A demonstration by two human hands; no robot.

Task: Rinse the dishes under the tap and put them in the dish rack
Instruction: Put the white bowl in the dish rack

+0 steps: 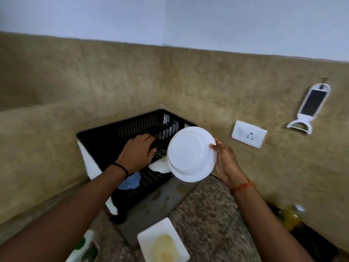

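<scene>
I see the right hand gripping the round white ceramic plate by its rim, fingers curled on the edge, underside facing me, above the black slotted plastic dish rack. Left hand reaches into the rack, fingers extended; whether they grasp anything, I cannot tell. A white dish lies just below them.

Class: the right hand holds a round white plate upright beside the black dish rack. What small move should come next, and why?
Probably lower the round white plate on edge into the black plastic dish rack. The right hand holds it by the rim just above the rack's near corner, its underside facing the camera, while the left hand rests inside the rack near another white dish, seemingly making room.
</scene>
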